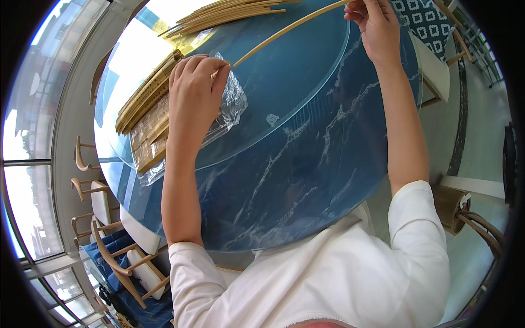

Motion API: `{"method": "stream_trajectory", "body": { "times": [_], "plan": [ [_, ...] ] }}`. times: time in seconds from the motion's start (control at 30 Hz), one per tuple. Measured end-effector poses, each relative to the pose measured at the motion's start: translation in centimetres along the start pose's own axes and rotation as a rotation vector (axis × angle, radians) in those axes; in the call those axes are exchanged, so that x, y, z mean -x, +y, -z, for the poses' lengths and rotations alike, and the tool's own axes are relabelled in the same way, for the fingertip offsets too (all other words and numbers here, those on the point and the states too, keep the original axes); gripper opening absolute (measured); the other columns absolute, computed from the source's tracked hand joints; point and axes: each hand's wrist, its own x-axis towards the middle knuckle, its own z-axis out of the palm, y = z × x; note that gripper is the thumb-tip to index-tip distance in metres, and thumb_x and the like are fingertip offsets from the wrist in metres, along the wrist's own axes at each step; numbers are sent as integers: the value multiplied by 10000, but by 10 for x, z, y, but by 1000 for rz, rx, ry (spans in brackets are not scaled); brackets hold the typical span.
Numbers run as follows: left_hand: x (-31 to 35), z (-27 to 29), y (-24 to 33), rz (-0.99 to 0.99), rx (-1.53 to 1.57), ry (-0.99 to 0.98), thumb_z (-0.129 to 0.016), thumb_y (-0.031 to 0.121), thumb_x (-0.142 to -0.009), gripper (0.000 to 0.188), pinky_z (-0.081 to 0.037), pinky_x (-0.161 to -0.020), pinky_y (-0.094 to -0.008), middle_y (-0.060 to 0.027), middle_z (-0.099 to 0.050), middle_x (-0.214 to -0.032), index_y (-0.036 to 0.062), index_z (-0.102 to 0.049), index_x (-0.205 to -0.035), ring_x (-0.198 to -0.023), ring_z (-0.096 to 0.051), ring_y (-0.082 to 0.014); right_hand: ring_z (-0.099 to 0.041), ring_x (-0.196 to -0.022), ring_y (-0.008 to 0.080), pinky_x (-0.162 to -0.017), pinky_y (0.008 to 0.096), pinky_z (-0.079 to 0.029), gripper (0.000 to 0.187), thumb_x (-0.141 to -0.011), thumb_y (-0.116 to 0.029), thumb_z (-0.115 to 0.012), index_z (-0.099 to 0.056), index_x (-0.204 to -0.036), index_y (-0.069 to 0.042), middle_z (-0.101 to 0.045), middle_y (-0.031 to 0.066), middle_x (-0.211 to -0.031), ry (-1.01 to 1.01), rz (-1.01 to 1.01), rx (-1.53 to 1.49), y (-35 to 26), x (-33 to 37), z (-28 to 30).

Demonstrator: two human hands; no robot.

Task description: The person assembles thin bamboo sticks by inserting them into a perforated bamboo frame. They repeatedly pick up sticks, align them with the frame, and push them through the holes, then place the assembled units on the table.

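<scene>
A long, thin, pale wooden stick slants across the upper middle of the view. Its lower end meets the pinched thumb and fingertips of my left hand; the exact contact is small and hard to see. My right hand, at the top edge, grips the other end between thumb and fingers. Under and beside my left hand lies a bundle of brownish sticks. Below that bundle, several flat wooden-looking pieces rest in clear plastic wrap. My left hand and wrist cover part of them.
Many loose pale sticks lie at the far side of the round blue marbled table, on its raised glass disc. Wooden chairs stand at the left, near tall windows. A brown cylindrical container stands at the right.
</scene>
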Motion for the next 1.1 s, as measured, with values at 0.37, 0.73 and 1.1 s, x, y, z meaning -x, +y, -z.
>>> {"method": "stream_trajectory", "body": {
  "times": [0.37, 0.73, 1.1],
  "plan": [
    [-6, 8, 12, 392, 204, -224, -677, 278, -1062, 283, -541, -919, -406, -135, -743, -1115, 17, -768, -1124, -1021, -717, -302, -676, -714, 124, -654, 277, -558, 244, -1123, -315, -603, -632, -1038, -88, -709, 46, -844, -27, 35, 27, -1, 4, -6],
    [-6, 1, -2, 536, 370, -206, -674, 299, -1082, 319, -528, -808, -311, -77, -724, -997, 0, -762, -1149, -876, -662, -151, -659, -705, 116, -659, 272, -556, 248, -1132, -299, -594, -620, -1074, -59, -699, 48, -840, -68, 170, 52, -9, 16, -21],
    [-4, 1, -24, 617, 590, -325, -675, 312, -1087, 327, -513, -834, -272, -36, -751, -988, 15, -754, -1197, -909, -648, -93, -633, -712, 93, -657, 255, -539, 219, -1138, -254, -586, -614, -1070, -47, -673, 37, -841, -126, 441, 54, -27, 33, -38]
  ]
}}
